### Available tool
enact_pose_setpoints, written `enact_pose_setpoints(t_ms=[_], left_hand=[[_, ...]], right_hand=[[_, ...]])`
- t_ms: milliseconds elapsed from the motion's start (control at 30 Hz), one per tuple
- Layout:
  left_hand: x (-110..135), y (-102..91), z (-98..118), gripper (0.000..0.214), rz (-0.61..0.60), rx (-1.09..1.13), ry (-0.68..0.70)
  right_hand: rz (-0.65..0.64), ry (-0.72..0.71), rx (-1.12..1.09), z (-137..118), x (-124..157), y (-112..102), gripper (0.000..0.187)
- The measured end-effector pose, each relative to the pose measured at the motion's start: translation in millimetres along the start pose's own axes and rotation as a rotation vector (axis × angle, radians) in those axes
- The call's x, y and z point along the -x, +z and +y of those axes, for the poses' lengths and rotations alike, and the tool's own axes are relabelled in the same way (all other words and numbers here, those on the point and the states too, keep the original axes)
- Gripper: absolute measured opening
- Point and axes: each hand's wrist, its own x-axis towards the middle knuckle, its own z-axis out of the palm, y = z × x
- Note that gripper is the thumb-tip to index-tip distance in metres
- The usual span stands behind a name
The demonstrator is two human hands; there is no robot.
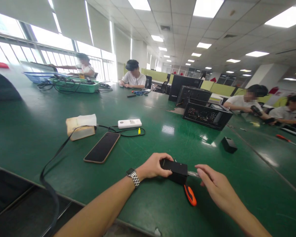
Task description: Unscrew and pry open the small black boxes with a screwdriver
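My left hand (154, 165), with a metal watch on the wrist, is wrapped round the left end of a small black box (175, 170) that rests on the green table (202, 210). My right hand (215, 187) sits just right of the box, its fingers closed round a thin metal shaft at the box's right end. An orange-handled screwdriver (190, 195) lies under and in front of the box, its handle pointing toward me. Whether the shaft belongs to that screwdriver is hidden by the box.
A phone (102, 147), a white power bank (129, 123) with a cable, and a tan block under a tissue (81, 125) lie to the left. A small black cube (229, 144) and open computer cases (207, 114) stand to the right. Several other people sit round the table.
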Motion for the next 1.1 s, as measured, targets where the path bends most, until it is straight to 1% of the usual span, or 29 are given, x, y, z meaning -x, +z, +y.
enact_pose_setpoints(t_ms=[100, 167, 233, 333, 467, 633, 700, 767, 833, 867, 967, 1033, 1100], left_hand=[[-0.4, -0.2, -1.6, 0.038, 0.013, 0.008, -0.002], [-0.5, -0.8, -1.9, 0.039, 0.011, 0.017, -0.008], [-0.4, -1.6, -1.8, 0.039, 0.004, 0.025, -0.011], [-0.2, -2.6, -1.1, 0.039, 0.003, 0.020, -0.005], [0.0, -2.1, 0.5, 0.041, -0.002, 0.024, -0.014], [-0.3, 0.1, 0.7, 0.040, -0.003, 0.030, -0.017], [-0.2, 1.0, -0.2, 0.039, 0.005, 0.021, -0.012], [0.0, 1.8, -1.3, 0.039, 0.018, 0.025, -0.011], [0.2, 2.4, -2.3, 0.039, 0.025, 0.042, -0.016], [0.4, 2.6, -2.7, 0.040, 0.027, 0.060, -0.018], [0.3, 2.2, -3.4, 0.041, 0.015, 0.097, -0.011], [-0.1, 1.6, -3.1, 0.041, 0.015, 0.084, -0.001], [-0.4, 1.2, -2.1, 0.040, 0.019, 0.061, 0.002]], right_hand=[[0.081, -0.030, 0.059, 11.7, 5.5, 18.6, 0.042], [0.086, -0.002, 0.059, 18.3, 9.8, 28.3, 0.042], [0.064, 0.019, 0.035, 21.8, 13.3, 31.8, 0.043], [0.090, 0.016, -0.015, 20.7, 16.7, 27.1, 0.046], [0.189, 0.030, -0.023, 11.1, 16.7, 12.4, 0.044], [0.287, -0.076, 0.141, -9.4, 7.1, -5.7, 0.044], [0.332, -0.100, 0.202, -15.5, 3.9, -6.4, 0.046], [0.356, -0.092, 0.244, -17.2, 2.7, 0.7, 0.047], [0.343, -0.072, 0.263, -14.2, 3.2, 14.5, 0.047], [0.316, -0.060, 0.248, -11.5, 3.8, 22.4, 0.047], [0.209, -0.029, 0.113, -2.5, 5.3, 40.3, 0.050], [0.177, -0.016, 0.042, 2.2, 5.6, 42.7, 0.051], [0.184, -0.003, 0.014, 7.2, 5.2, 37.9, 0.052]])
